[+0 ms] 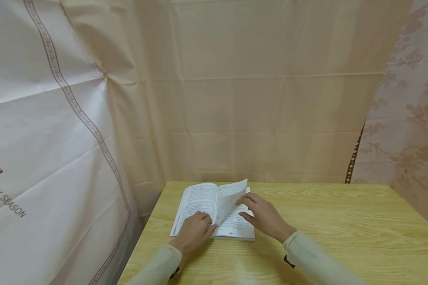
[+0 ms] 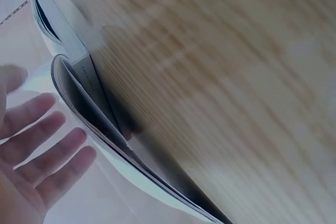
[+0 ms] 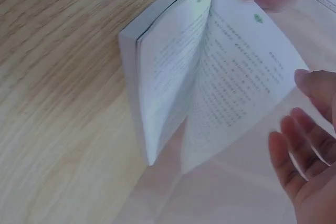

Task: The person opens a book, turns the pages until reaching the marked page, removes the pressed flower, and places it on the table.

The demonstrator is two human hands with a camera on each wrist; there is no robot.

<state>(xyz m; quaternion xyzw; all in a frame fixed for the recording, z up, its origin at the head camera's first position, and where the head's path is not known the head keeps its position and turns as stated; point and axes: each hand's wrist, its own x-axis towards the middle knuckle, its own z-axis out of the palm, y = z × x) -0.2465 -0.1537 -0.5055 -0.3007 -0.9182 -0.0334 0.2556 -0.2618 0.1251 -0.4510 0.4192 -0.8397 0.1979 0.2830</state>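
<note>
The book [image 1: 198, 198] is laid open under the left grip [image 1: 193, 230], fingers apart, likely so it is kept flat; beside the right grip [image 1: 267, 218], loosely spread, a raised page [image 1: 229, 200] is seemingly propped, above the worktop [image 1: 324, 221]

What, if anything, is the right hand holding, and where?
The right hand touches the raised page near its outer edge; whether it is pinched cannot be told.

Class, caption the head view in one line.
Right hand at a raised page, left hand over the lower part of an open paperback on a wood-grain table.
</note>
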